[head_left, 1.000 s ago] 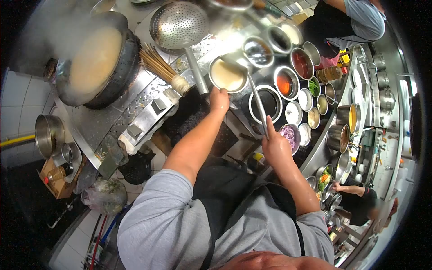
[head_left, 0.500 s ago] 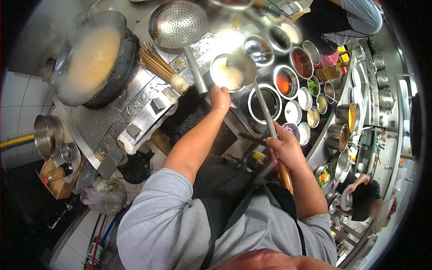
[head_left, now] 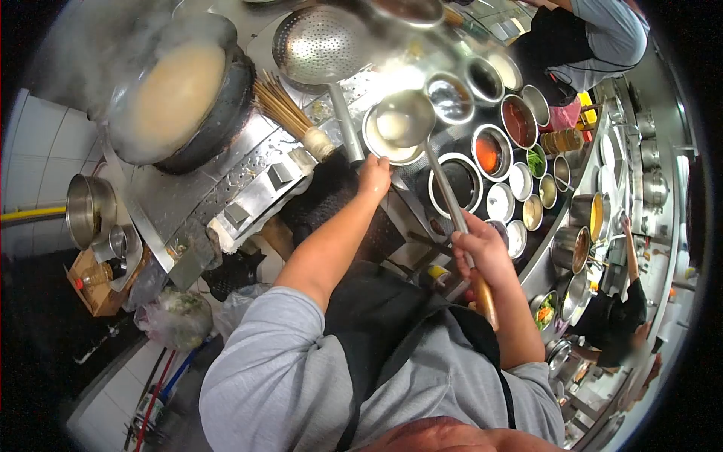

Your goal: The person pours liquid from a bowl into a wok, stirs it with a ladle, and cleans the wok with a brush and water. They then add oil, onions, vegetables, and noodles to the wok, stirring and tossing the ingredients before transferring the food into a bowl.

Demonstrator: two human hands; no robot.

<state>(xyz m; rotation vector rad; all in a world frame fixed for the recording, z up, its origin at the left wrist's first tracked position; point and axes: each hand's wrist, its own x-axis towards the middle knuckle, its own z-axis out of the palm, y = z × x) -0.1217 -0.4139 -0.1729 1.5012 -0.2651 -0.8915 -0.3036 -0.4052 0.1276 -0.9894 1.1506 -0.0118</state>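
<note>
My right hand [head_left: 480, 247] is wrapped round the handle of a long metal ladle [head_left: 452, 200], above its wooden end. The ladle's round bowl is over a metal bowl of pale, creamy liquid [head_left: 411, 154] and hides part of it. At that bowl's near rim is my left hand [head_left: 374, 177], its fingers closed on the edge. Close to its left lie the handle of a large perforated skimmer [head_left: 320, 45] and a bamboo brush [head_left: 290, 113] bound at one end.
A steaming wok [head_left: 237, 98] of cloudy liquid stands at left. Several containers of sauces and seasonings, including a red-orange one [head_left: 488, 154], fill the right side. A co-worker [head_left: 610, 38] stands at the upper right, another person [head_left: 614, 313] farther right.
The view has shifted, so the wok and containers sit slightly farther right. The ladle's bowl has tilted and shifted over the creamy liquid. Both hands keep their holds.
</note>
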